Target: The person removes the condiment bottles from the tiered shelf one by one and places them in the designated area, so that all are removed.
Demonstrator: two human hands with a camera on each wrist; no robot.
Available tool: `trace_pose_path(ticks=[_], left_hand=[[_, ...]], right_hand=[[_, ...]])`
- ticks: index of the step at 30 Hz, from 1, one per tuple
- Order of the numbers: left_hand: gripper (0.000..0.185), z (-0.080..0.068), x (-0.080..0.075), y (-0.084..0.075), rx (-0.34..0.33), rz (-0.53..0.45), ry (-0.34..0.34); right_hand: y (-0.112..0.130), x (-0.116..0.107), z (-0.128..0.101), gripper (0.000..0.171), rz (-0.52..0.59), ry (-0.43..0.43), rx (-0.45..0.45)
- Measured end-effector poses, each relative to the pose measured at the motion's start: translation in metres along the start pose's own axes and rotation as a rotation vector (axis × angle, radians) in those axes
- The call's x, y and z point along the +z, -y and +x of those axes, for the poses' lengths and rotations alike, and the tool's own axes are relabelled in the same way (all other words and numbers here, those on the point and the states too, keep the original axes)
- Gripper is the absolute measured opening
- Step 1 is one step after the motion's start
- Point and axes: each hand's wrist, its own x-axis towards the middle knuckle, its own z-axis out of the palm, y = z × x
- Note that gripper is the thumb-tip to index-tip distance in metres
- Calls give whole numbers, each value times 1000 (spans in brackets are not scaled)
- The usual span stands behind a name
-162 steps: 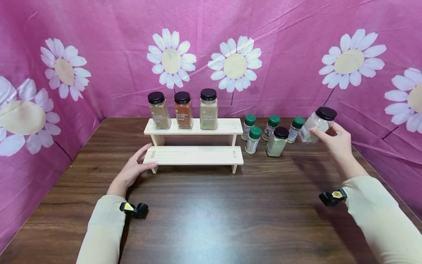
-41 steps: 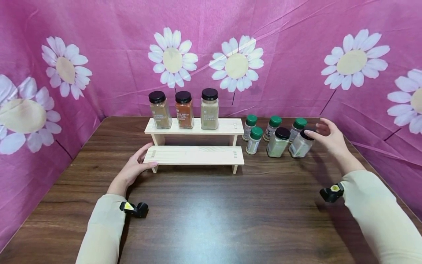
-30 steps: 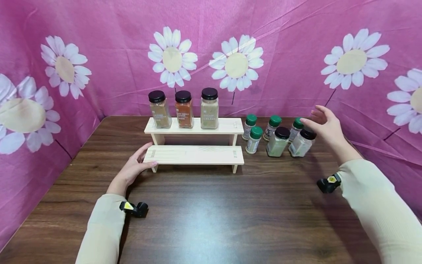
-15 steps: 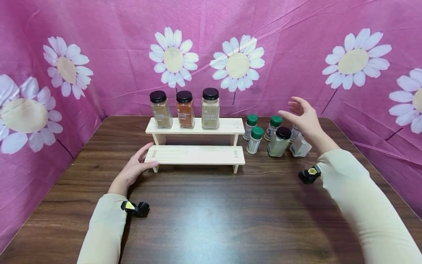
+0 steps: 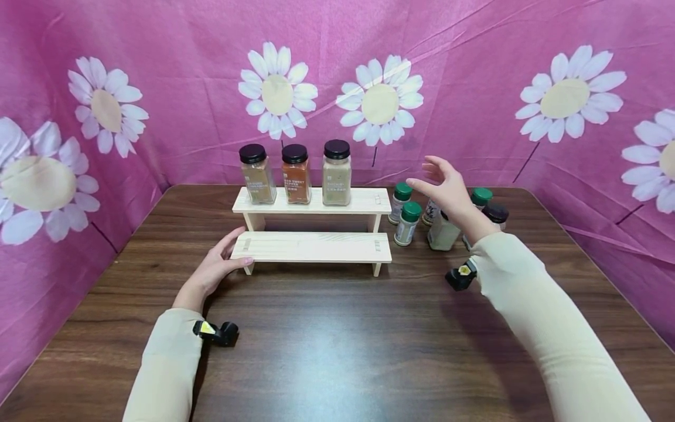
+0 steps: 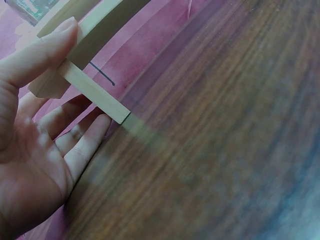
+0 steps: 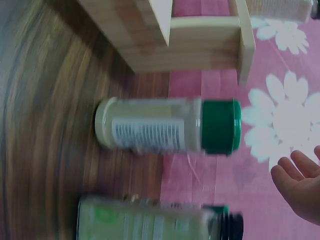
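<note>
A two-tier wooden spice rack [image 5: 311, 247] stands on the table. My left hand [image 5: 213, 272] grips the left end of its lower tier, thumb on top, the other fingers behind the leg in the left wrist view. My right hand [image 5: 445, 187] is raised over the spice bottles right of the rack, fingers apart and holding nothing. Nearest to it are a green-capped bottle [image 5: 406, 225], another green-capped bottle [image 5: 401, 202] behind, and a square spice jar [image 5: 442, 235] whose lid it hides. A black-lidded jar [image 5: 497, 214] is mostly behind my right wrist.
Three black-lidded jars stand on the upper tier: a brown one [image 5: 258, 181], a red-orange one [image 5: 297, 183] and a pale one [image 5: 336, 179]. Farther right is a green-capped bottle [image 5: 481, 197]. Pink flowered cloth [image 5: 327, 35] hangs behind the wooden table [image 5: 327, 340].
My right hand has set the clear black-lidded jar upright among the bottles, let go of it, then moved left above them. My left hand has stayed on the rack.
</note>
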Motion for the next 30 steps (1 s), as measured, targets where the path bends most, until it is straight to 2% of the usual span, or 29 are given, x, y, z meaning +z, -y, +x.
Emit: trace_pose_path(ticks=[9, 16, 23, 30], left_hand=[[76, 0, 0, 0, -6, 11, 4], [75, 1, 0, 1, -5, 21, 1], [75, 1, 1, 2, 10, 15, -3], [75, 0, 1, 1, 10, 10, -2]], right_hand=[[6, 30, 5, 69, -33, 39, -31], [9, 53, 5, 67, 10, 90, -65], [15, 75, 3, 67, 104, 119, -80], [21, 96, 3, 70, 139, 91, -67]])
